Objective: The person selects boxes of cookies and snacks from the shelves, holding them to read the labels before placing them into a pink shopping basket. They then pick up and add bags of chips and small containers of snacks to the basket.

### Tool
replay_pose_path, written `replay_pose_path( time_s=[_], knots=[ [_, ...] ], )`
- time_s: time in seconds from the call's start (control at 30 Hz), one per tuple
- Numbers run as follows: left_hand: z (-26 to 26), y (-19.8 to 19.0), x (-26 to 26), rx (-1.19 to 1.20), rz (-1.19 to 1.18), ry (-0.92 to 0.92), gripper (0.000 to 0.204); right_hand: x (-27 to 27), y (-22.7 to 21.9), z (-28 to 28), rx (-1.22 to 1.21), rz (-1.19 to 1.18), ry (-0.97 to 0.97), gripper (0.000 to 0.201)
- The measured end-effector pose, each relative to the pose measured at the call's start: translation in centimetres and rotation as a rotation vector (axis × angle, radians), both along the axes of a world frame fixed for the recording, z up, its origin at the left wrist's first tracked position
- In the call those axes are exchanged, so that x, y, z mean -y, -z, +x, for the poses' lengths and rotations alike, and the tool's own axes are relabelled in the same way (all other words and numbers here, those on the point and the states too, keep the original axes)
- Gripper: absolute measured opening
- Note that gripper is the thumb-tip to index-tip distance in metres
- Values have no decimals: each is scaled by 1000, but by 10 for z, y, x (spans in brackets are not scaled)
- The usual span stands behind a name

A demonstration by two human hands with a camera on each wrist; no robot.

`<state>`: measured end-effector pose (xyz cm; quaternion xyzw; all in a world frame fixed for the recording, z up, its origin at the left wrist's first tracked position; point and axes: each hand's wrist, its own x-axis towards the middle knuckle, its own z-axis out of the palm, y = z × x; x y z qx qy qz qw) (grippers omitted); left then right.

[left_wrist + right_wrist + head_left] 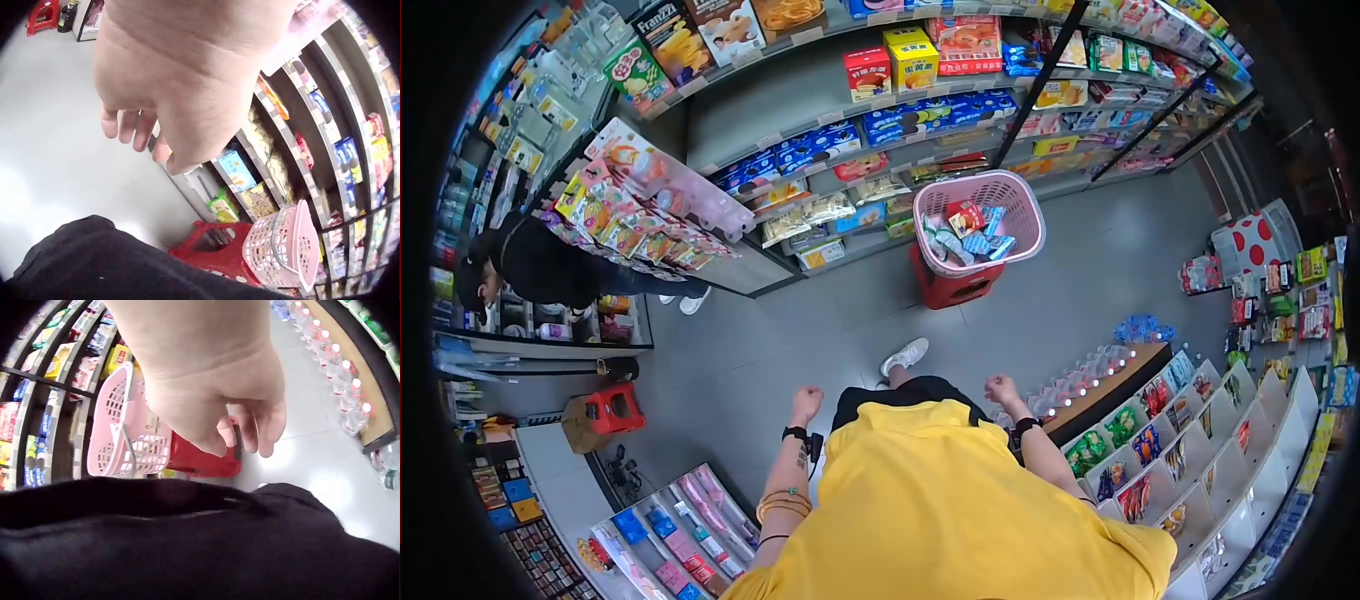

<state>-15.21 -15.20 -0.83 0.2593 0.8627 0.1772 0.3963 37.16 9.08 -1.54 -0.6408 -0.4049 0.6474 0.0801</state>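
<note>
My left hand (807,404) hangs at my left side with loosely curled fingers and holds nothing. In the left wrist view its fingers (127,125) dangle over the floor, past black trousers. On the other side, my right hand (1002,390) is likewise empty, its fingers (265,428) relaxed and bent. Ahead of both hands, out of their grasp, a pink basket (1028,215) sits on a red stool (945,287). Several small snack packets (975,242) lie inside the basket, a red one among them.
Shelves of boxed snacks (800,148) run along the front. A person in black (550,262) bends at the left shelves. Water bottles (1090,372) line the floor at right beside a snack rack (1160,480). Another red stool (615,408) stands at left.
</note>
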Motion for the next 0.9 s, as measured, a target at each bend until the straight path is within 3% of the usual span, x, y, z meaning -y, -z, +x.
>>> replay_pose_path(
  time_s=[0.1,0.2,0.27,0.33,0.4,0.5,0.6,0.7,0.77,0.8,0.87,0.9],
  knots=[
    [19,16,55,27,-94,-4,38,5,-45,-7,-42,94,-20,28],
    [40,6,102,46,-225,34,36,32,-71,5,-21,119,-42,30],
    [49,18,137,86,-244,3,38,58,-71,25,28,60,4,27],
    [49,50,168,70,-238,118,35,91,-51,54,101,54,-28,25],
    [52,42,173,98,-222,12,34,118,-3,92,197,104,-134,25],
    [55,20,169,142,-226,-59,38,136,5,120,166,141,-227,26],
    [58,13,149,149,-199,-102,42,141,49,145,209,155,-215,26],
    [68,13,129,119,-70,-185,35,111,-42,94,237,-14,-128,24],
    [71,34,121,99,29,-154,33,90,-20,100,128,-17,-62,24],
    [74,27,112,105,19,-163,32,82,-10,106,75,-20,-29,24],
    [88,3,93,123,-6,-186,32,64,-37,95,79,-38,19,26],
    [89,23,96,142,20,-181,35,57,-49,94,67,-34,27,27]
  ],
)
